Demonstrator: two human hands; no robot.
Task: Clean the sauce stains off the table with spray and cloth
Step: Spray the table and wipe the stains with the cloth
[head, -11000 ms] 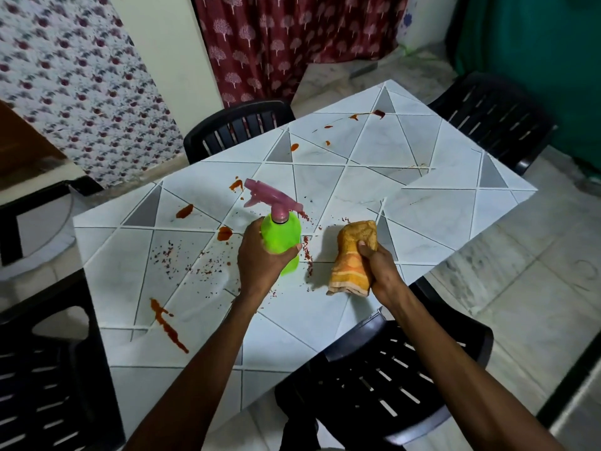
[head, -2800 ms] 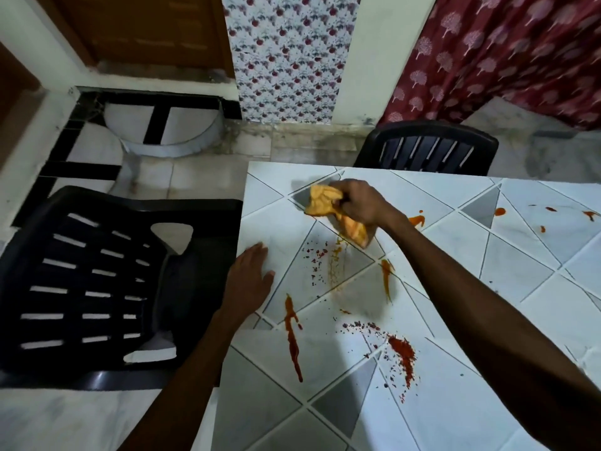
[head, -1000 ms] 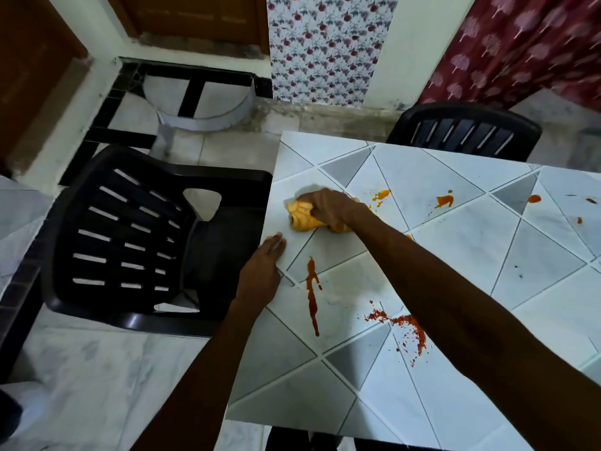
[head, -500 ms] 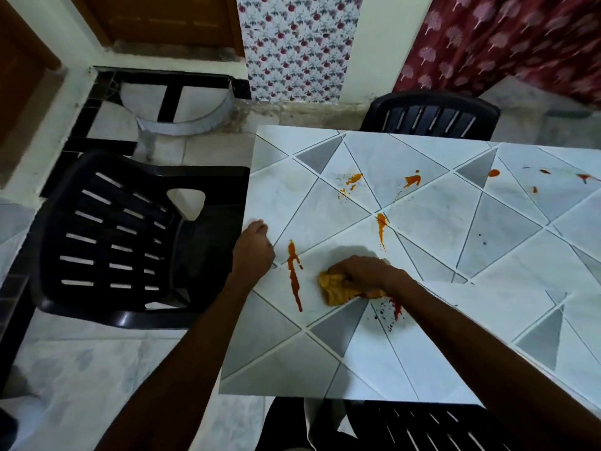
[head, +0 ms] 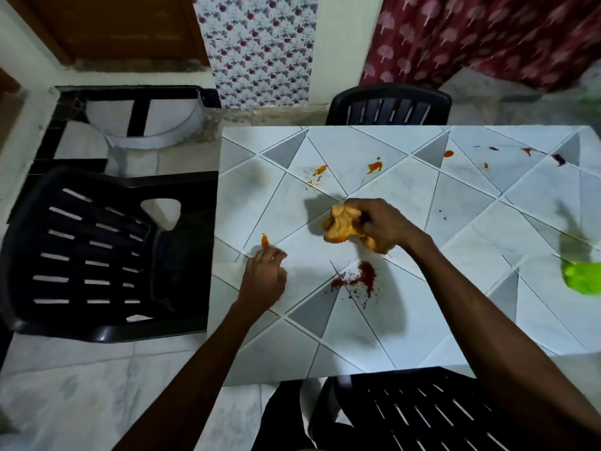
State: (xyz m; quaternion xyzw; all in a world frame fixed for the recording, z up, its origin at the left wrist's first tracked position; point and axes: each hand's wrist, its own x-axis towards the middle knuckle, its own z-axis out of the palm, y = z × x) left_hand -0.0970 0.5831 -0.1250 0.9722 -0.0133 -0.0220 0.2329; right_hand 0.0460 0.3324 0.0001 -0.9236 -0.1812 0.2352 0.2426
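Orange and scrunched up, the cloth is bunched in my right hand. My fingers are curled tight round it. It is low over the table, and I cannot tell if it touches.

The red speckled stain lies just on my side of the cloth, close by. A small orange streak is off to the left of the cloth, right by my left hand. That hand rests on the table with bent fingers and holds nothing. More orange spots sit past the cloth, on the far side. The green spray bottle is well off to the right of the cloth.

I think the red stain comes next. My right hand is the nearer one, so I should pull the cloth back toward me.
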